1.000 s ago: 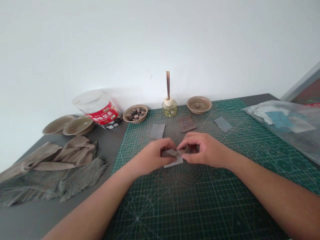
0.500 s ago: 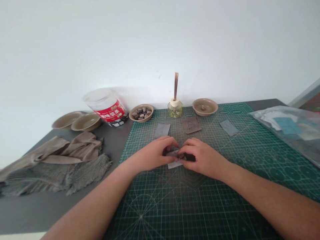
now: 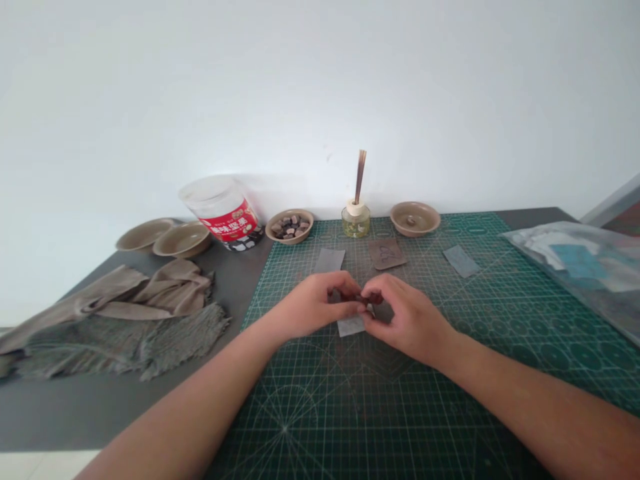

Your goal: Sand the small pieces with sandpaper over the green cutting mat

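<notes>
My left hand (image 3: 317,303) and my right hand (image 3: 409,319) meet over the green cutting mat (image 3: 320,420). Fingers and thumbs of both are pinched together at one spot, around something small and dark that they mostly cover. Beneath the fingertips lies a light grey rectangular piece (image 3: 351,326), partly hidden by the hands; I cannot tell whether it is paper or cloth. Just beyond are another grey rectangle (image 3: 329,259), a brown square with dark marks (image 3: 387,254) and, farther right, a blue-grey rectangle (image 3: 461,261).
Along the wall stand a bowl of small brown blocks (image 3: 289,227), a reed diffuser (image 3: 356,220), a bowl with a small item inside (image 3: 415,220) and a red-labelled tub (image 3: 225,217). Two bowls (image 3: 183,241) and crumpled cloth (image 3: 125,320) lie left, a clear bag (image 3: 590,260) right.
My hands have drawn closer together, with the fingertips now meeting. The grey piece under them shows less of its upper part. The whole view has shifted slightly.
</notes>
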`<state>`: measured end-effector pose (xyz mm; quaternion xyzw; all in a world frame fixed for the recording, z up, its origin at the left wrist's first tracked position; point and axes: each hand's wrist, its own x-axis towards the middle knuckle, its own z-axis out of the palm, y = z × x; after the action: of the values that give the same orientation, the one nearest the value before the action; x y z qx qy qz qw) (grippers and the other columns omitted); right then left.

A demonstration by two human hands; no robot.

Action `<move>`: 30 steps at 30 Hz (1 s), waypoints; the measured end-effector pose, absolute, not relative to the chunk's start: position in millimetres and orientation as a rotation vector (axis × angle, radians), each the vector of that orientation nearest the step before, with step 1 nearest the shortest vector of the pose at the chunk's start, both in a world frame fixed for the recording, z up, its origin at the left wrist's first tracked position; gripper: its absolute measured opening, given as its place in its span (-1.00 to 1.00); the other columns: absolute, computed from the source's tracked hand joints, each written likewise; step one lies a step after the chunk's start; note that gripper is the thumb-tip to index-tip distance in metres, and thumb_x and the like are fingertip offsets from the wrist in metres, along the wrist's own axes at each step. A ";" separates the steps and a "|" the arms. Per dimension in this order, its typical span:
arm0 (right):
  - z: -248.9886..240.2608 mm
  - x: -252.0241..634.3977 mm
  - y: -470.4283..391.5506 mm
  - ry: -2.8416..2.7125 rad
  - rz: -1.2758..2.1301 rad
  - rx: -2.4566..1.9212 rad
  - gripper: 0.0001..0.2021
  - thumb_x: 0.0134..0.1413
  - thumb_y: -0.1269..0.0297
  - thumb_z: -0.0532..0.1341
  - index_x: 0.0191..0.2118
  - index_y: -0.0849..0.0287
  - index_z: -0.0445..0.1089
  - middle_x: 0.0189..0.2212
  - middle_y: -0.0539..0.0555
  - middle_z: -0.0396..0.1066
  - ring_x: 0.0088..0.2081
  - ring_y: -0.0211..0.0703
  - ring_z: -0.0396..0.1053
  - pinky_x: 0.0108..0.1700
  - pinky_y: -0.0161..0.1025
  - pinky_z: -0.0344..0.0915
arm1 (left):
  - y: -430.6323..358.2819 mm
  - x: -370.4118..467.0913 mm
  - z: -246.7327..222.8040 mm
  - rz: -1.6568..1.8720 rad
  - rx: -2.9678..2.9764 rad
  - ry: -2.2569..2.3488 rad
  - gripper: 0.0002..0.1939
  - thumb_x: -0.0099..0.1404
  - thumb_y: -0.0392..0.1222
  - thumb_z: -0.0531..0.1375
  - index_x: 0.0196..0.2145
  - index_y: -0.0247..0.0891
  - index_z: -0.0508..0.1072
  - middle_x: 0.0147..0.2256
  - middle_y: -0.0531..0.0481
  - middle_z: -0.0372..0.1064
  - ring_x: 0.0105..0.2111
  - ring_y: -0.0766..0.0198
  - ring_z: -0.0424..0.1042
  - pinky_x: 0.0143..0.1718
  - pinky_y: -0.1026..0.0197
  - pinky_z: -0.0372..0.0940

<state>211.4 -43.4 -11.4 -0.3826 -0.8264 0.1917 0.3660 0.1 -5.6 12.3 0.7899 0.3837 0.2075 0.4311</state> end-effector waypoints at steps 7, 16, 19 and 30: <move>-15.7 214.4 -33.3 -2.223 0.458 -1.073 -0.47 0.11 0.18 0.34 0.16 0.15 0.23 0.05 0.22 0.35 0.08 0.10 0.30 0.12 0.05 0.29 | 5.3 -4.0 0.8 0.799 1.789 1.059 -0.79 0.26 -0.08 0.30 -0.32 -0.26 0.42 -0.36 0.02 0.44 -0.37 0.28 0.41 -0.34 0.23 0.28; -20.0 210.6 -35.2 -2.443 0.571 -1.186 -0.71 0.18 0.20 0.29 0.00 0.14 0.43 -0.13 0.15 0.39 -0.03 0.07 0.28 0.06 0.04 0.23 | 8.2 -1.2 -6.6 0.882 1.558 0.847 -0.73 0.13 -0.20 0.41 -0.27 -0.28 0.42 -0.38 0.07 0.43 -0.39 0.34 0.41 -0.34 0.27 0.30; -15.6 209.7 -37.4 -2.357 0.679 -1.171 -0.89 0.16 0.30 0.28 -0.18 0.13 0.45 -0.25 0.07 0.40 -0.13 -0.05 0.32 -0.04 -0.08 0.24 | 8.7 -0.8 -9.1 0.889 1.503 0.858 -0.74 0.11 -0.24 0.42 -0.24 -0.29 0.50 -0.37 0.05 0.46 -0.36 0.33 0.43 -0.30 0.26 0.33; -9.8 222.1 -26.0 -1.664 1.324 -1.193 -0.81 0.16 0.35 0.22 -0.09 0.11 0.37 -0.24 -0.01 0.47 -0.21 -0.17 0.39 -0.17 -0.23 0.25 | 7.6 1.9 -7.1 0.762 1.525 0.939 -0.75 0.21 -0.17 0.35 -0.16 -0.30 0.52 -0.38 0.04 0.47 -0.43 0.36 0.40 -0.35 0.28 0.30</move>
<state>222.1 -26.0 -9.8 -0.4592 -0.6407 0.5099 0.3445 1.9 7.6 -7.1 0.6477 0.3988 0.3238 0.5627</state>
